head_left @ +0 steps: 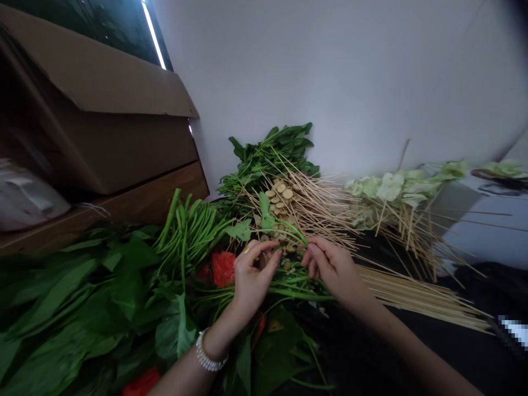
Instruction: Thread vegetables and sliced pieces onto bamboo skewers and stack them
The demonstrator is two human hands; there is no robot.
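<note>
My right hand (333,270) pinches the stem end of a leafy green sprig (295,230) between thumb and fingers. The sprig's stems run up and to the left, its leaves spreading above my left hand (253,275). That hand has its thumb and index finger curved toward each other with a small gap, and nothing shows between them. Below both hands lie loose green stems (303,287). A red plastic bag (223,268) is just left of my left hand. Skewered pale round slices (282,192) lie beyond the hands.
Big green leaves (74,297) and a stem bundle (187,228) fill the left. Skewered greens (276,146) lie against the white wall (330,71). Bare wooden skewers (424,302) and skewered cabbage pieces (390,187) are at right. A cardboard box (124,137) stands upper left.
</note>
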